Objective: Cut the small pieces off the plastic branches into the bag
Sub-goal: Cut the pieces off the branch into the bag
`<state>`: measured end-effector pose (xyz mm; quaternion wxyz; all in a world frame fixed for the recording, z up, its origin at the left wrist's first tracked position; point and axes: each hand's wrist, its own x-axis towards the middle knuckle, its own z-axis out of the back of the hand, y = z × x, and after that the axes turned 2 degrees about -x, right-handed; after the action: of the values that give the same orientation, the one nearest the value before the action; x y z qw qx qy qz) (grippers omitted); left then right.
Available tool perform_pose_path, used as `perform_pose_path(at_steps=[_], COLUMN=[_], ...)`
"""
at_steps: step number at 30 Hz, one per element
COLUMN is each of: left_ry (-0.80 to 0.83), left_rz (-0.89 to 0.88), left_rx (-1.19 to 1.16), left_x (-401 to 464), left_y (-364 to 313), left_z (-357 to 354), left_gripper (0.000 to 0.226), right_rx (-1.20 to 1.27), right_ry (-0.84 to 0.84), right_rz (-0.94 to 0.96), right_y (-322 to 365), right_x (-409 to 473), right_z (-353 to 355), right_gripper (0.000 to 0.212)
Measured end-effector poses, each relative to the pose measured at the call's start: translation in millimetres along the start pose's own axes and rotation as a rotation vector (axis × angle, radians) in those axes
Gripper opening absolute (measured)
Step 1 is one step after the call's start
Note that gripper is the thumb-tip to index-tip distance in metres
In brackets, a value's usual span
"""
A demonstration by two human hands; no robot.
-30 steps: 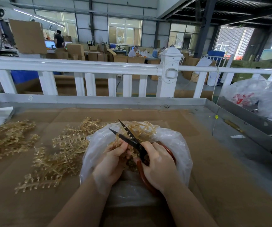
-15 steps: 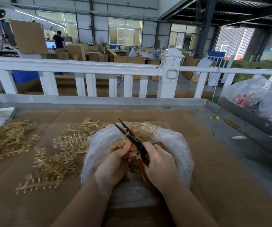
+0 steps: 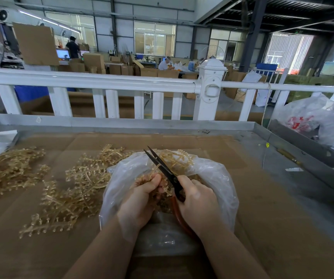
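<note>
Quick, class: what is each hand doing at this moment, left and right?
Left hand: fingers curled round a plastic branch over the bag.
Right hand: grips the scissors, blades nearly closed.

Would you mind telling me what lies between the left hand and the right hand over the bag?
In the head view, the plastic branch gripped by the left hand and the scissors held by the right hand lie there, over the open bag.

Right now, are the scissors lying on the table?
No, the right hand grips the scissors above the open plastic bag, blades pointing up and away.
</note>
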<state>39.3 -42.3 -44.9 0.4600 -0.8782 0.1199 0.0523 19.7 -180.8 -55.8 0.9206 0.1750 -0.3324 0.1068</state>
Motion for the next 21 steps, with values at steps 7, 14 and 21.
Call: perform_pose_path(at_steps=[7, 14, 21], left_ry=[-0.031, -0.009, 0.048], left_rz=[-0.005, -0.005, -0.043], left_rx=[0.023, -0.033, -0.031], left_x=[-2, 0, 4], left_y=[-1, -1, 2], left_z=[-1, -1, 1], left_gripper=[0.030, 0.052, 0.055], right_rx=[-0.007, 0.019, 0.283], right_ry=[0.016, 0.028, 0.018], right_rz=[0.007, -0.045, -0.249], right_y=[0, -1, -3], right_x=[0, -1, 11], right_z=[4, 7, 17], right_gripper=[0.018, 0.024, 0.024])
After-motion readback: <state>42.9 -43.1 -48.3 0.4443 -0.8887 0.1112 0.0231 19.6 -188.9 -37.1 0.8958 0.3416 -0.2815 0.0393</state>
